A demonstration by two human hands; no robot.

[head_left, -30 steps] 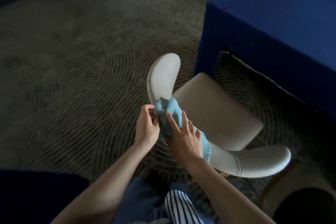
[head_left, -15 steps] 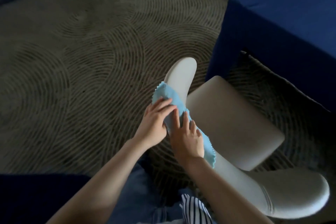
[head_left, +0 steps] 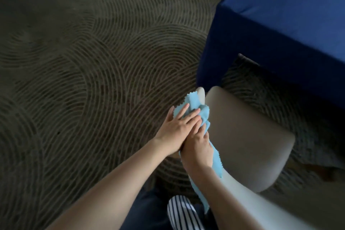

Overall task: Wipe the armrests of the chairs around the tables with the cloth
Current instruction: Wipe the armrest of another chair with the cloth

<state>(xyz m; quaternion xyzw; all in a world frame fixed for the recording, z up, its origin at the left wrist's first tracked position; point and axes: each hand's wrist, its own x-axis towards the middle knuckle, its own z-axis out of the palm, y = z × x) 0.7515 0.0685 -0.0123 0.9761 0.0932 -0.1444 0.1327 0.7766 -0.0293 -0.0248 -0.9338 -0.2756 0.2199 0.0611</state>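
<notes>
Pressing the cloth (head_left: 194, 103) on the chair's armrest (head_left: 201, 92), your left hand (head_left: 177, 129) lies flat, fingers (head_left: 192, 115) straight; right hand (head_left: 198, 148) sits partly under it, grip can't be told. Cloth looks thin, soft, light, bunches easily; tail hangs toward 6 o'clock. Pin it flat under the palm; armrest looks smooth, likely slippery. Table (head_left: 280, 24) at 1 o'clock.

Open carpet (head_left: 84, 80) L of armrest (head_left: 201, 92): free passage that side. Blue table (head_left: 280, 33) wall near armrest tip, ahead-R, narrow gap. Seat (head_left: 242, 136) just beside armrest on R, blocks approach there.
</notes>
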